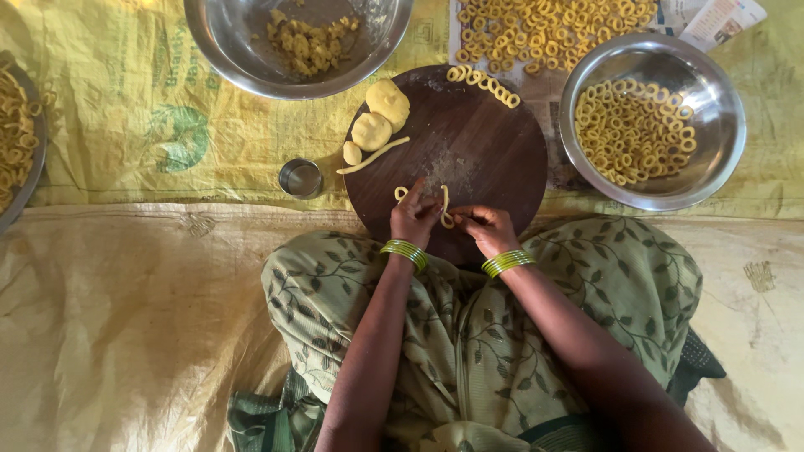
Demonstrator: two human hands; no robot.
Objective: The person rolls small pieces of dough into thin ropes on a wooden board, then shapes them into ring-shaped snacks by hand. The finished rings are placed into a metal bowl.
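A round dark wooden board (477, 142) lies in front of my lap. My left hand (414, 218) and my right hand (486, 228) meet at its near edge, both pinching a thin strip of pale yellow dough (445, 205) that is bent into a loop. A small finished ring (400, 193) lies just left of the strip. Lumps of dough (381, 117) and a rolled dough rope (374, 156) rest on the board's left side. A row of dough rings (484, 82) sits along its far edge.
A steel bowl (712, 167) full of dough rings stands at the right. Another steel bowl (243, 67) with crumbled dough is at the back left. More rings lie on paper (544, 29) behind. A small steel cup (301, 177) stands left of the board, and a tray (15, 151) at far left.
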